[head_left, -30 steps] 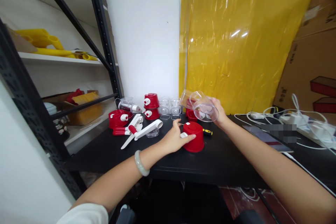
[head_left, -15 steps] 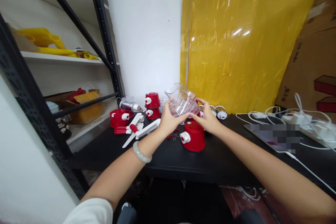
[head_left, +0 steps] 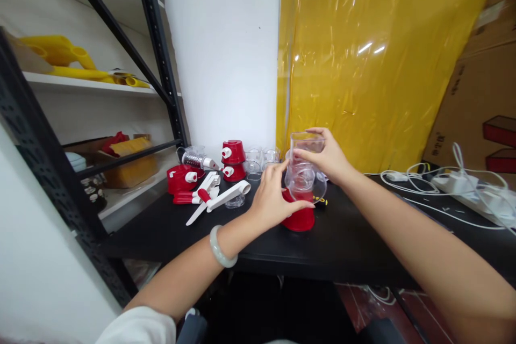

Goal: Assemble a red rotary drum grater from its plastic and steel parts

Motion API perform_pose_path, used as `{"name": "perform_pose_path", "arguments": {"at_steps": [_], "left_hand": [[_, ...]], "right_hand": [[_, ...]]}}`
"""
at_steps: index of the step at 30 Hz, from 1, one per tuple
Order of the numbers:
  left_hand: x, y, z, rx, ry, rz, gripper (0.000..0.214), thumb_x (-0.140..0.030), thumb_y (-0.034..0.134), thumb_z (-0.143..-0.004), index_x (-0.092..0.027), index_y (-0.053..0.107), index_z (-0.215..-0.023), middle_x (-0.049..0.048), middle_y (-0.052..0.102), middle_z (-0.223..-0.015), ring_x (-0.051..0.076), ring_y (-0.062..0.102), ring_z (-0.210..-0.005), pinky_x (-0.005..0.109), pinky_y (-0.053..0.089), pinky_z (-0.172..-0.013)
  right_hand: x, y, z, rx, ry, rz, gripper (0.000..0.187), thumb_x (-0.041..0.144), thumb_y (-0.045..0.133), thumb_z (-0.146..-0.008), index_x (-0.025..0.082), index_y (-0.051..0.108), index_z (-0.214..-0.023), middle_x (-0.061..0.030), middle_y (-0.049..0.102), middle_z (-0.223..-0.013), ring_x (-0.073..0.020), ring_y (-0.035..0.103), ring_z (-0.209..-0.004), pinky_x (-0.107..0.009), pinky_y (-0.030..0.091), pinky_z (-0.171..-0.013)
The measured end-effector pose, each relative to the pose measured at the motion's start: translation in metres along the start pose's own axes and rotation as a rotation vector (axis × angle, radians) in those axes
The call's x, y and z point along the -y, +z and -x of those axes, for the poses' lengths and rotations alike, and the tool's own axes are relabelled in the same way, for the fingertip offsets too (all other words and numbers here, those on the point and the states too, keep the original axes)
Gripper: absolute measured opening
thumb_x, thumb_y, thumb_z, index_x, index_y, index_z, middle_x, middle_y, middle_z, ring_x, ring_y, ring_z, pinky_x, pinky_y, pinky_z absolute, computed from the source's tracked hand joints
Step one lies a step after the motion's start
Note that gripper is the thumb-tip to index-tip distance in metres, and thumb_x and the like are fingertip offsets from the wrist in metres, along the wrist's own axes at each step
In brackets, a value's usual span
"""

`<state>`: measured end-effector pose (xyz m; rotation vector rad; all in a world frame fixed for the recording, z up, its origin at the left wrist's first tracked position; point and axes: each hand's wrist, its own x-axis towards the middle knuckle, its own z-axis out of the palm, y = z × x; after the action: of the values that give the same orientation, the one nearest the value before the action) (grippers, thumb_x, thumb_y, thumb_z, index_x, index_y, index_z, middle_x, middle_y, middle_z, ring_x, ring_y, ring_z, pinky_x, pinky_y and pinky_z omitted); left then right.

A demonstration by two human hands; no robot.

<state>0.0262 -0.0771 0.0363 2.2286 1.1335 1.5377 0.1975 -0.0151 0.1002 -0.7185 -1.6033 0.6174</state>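
Note:
My right hand (head_left: 324, 156) grips a clear plastic grater hopper (head_left: 304, 181) by its upright rectangular chute. The hopper's round part sits at the top of a red grater base (head_left: 300, 220); whether the two are locked together I cannot tell. My left hand (head_left: 272, 193) curls round the left side of the red base, its thumb across the front just under the hopper. That hand hides the base's white knob. White crank handles with red grips (head_left: 228, 196) lie left of my left hand, beside a small clear part (head_left: 235, 201).
Two stacked red bases (head_left: 234, 160) stand behind, near several clear hoppers (head_left: 262, 160). Further left are another red base (head_left: 181, 180) and a grater drum (head_left: 197, 161). White cables and a power strip (head_left: 461, 183) lie right. A black metal rack (head_left: 161, 37) borders the left.
The hopper has turned upright and come down onto the red base. My left hand has left the hopper and moved down to the base; my right hand has shifted up to the chute.

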Motion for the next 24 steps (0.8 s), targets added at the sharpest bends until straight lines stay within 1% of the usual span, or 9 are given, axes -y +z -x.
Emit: {"name": "perform_pose_path", "arguments": {"at_steps": [2, 4, 6, 8, 12, 15, 19, 22, 24], "left_hand": [[0.015, -0.006, 0.003, 0.102, -0.051, 0.037, 0.104, -0.050, 0.086, -0.058, -0.026, 0.033, -0.145, 0.0161, 0.041, -0.141, 0.035, 0.038, -0.136, 0.050, 0.048, -0.101], [0.033, -0.009, 0.004, 0.242, -0.169, 0.064, 0.114, -0.050, 0.087, -0.055, -0.020, 0.027, -0.147, 0.0210, 0.040, -0.145, 0.038, 0.036, -0.138, 0.056, 0.040, -0.108], [0.048, -0.008, 0.003, 0.380, -0.264, 0.129, 0.120, -0.048, 0.088, -0.055, -0.015, 0.020, -0.149, 0.0258, 0.036, -0.148, 0.037, 0.033, -0.141, 0.057, 0.035, -0.112], [0.058, -0.003, 0.001, 0.450, -0.306, 0.204, 0.122, -0.046, 0.087, -0.057, -0.012, 0.017, -0.150, 0.0282, 0.032, -0.151, 0.035, 0.031, -0.143, 0.055, 0.032, -0.114], [0.064, 0.011, -0.002, 0.441, -0.292, 0.270, 0.119, -0.045, 0.088, -0.057, -0.013, 0.020, -0.149, 0.0279, 0.034, -0.151, 0.034, 0.033, -0.143, 0.055, 0.028, -0.116], [0.066, 0.018, -0.002, 0.410, -0.277, 0.297, 0.116, -0.042, 0.089, -0.057, -0.013, 0.025, -0.148, 0.0264, 0.040, -0.148, 0.035, 0.037, -0.140, 0.055, 0.028, -0.116], [0.072, 0.021, -0.001, 0.377, -0.282, 0.337, 0.112, -0.036, 0.090, -0.055, -0.015, 0.031, -0.147, 0.0237, 0.048, -0.143, 0.037, 0.043, -0.136, 0.057, 0.028, -0.115], [0.071, 0.019, 0.000, 0.383, -0.262, 0.323, 0.108, -0.036, 0.090, -0.056, -0.016, 0.032, -0.146, 0.0230, 0.048, -0.144, 0.036, 0.043, -0.136, 0.056, 0.030, -0.115], [0.068, 0.017, -0.001, 0.399, -0.239, 0.283, 0.101, -0.037, 0.087, -0.060, -0.015, 0.034, -0.143, 0.0227, 0.047, -0.144, 0.035, 0.045, -0.135, 0.053, 0.033, -0.113]], "right_hand": [[-0.007, -0.017, -0.007, 0.100, 0.064, -0.141, 0.070, 0.048, 0.083, -0.060, 0.025, 0.047, -0.115, -0.0063, 0.069, -0.101, -0.0271, 0.067, -0.100, -0.049, 0.057, -0.085], [-0.015, -0.032, -0.011, 0.197, 0.121, -0.272, 0.067, 0.048, 0.083, -0.061, 0.028, 0.049, -0.115, -0.0057, 0.069, -0.105, -0.0280, 0.066, -0.105, -0.045, 0.060, -0.074], [-0.024, -0.041, -0.013, 0.285, 0.158, -0.379, 0.066, 0.047, 0.083, -0.062, 0.030, 0.051, -0.117, -0.0060, 0.068, -0.111, -0.0283, 0.064, -0.110, -0.045, 0.060, -0.074], [-0.033, -0.044, -0.014, 0.352, 0.177, -0.452, 0.066, 0.045, 0.083, -0.064, 0.031, 0.052, -0.120, -0.0065, 0.067, -0.118, -0.0274, 0.062, -0.113, -0.046, 0.059, -0.079], [-0.047, -0.039, -0.013, 0.437, 0.202, -0.468, 0.066, 0.043, 0.082, -0.066, 0.031, 0.052, -0.123, -0.0084, 0.064, -0.127, -0.0254, 0.064, -0.110, -0.049, 0.055, -0.088], [-0.050, -0.035, -0.012, 0.473, 0.214, -0.466, 0.065, 0.040, 0.082, -0.068, 0.031, 0.052, -0.125, -0.0094, 0.062, -0.131, -0.0255, 0.062, -0.115, -0.050, 0.052, -0.094], [-0.045, -0.037, -0.013, 0.534, 0.211, -0.482, 0.068, 0.037, 0.081, -0.069, 0.031, 0.051, -0.129, -0.0106, 0.059, -0.135, -0.0265, 0.056, -0.124, -0.052, 0.045, -0.102], [-0.038, -0.043, -0.016, 0.606, 0.205, -0.470, 0.070, 0.034, 0.082, -0.067, 0.031, 0.052, -0.131, -0.0104, 0.057, -0.137, -0.0273, 0.053, -0.128, -0.053, 0.042, -0.106], [-0.035, -0.045, -0.018, 0.633, 0.205, -0.430, 0.069, 0.032, 0.082, -0.067, 0.030, 0.053, -0.130, -0.0100, 0.056, -0.137, -0.0275, 0.052, -0.129, -0.053, 0.042, -0.106]]}}
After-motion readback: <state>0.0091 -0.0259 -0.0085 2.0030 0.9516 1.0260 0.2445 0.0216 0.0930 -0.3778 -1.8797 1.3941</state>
